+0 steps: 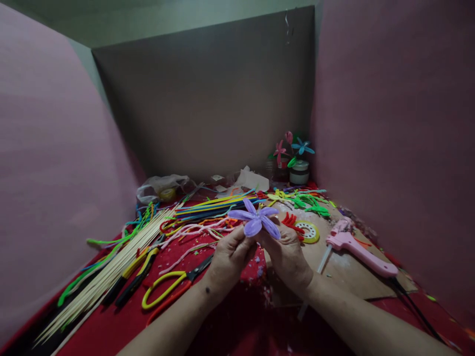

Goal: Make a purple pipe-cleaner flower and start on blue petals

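Note:
A purple pipe-cleaner flower (256, 219) with several long petals is held up in front of me, facing the camera. My left hand (232, 252) grips it from the lower left, fingers pinched beneath the petals. From the lower right, my right hand (287, 252) closes on the same flower. The fingertips of both hands are partly hidden behind the petals. Scissors (178, 284) with yellow and red handles lie beside my left wrist. A pink glue gun (359, 252) with a clear glue stick rests right of my right hand.
Pliers (133, 274) and a bundle of thin wooden sticks (122, 267) lie left on the red cloth (92, 329). Coloured pipe cleaners (215, 205) spread behind the hands. A cardboard sheet (345, 277) bears a yellow-rimmed tape roll (307, 232). Finished flowers (302, 147) stand in jars at the back.

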Demonstrator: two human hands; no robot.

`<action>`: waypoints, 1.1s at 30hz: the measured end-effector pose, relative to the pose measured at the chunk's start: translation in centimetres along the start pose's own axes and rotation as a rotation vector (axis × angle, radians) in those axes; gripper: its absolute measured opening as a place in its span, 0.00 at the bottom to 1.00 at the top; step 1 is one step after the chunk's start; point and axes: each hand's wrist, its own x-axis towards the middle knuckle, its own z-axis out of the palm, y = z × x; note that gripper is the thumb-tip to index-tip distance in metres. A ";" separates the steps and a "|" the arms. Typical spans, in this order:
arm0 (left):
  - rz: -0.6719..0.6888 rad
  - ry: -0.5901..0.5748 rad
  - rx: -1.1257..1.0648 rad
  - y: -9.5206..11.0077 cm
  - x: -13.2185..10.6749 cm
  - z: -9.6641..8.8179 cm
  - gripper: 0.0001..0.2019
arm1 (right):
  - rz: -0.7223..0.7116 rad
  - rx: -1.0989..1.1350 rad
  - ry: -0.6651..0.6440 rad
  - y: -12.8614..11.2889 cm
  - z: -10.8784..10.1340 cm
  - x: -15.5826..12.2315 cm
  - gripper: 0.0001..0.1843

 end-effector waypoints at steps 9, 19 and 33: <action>-0.075 -0.223 0.050 0.5 0.6 -1.7 0.16 | 0.029 -0.023 -0.054 -0.2 0.0 0.0 0.14; -0.097 -0.071 -0.167 3.7 0.6 -3.0 0.11 | -0.266 -0.137 0.083 -0.1 -0.9 1.2 0.07; -0.144 -0.266 -0.328 2.9 -0.6 -2.0 0.09 | -0.254 -0.209 -0.002 -0.1 -0.4 0.1 0.06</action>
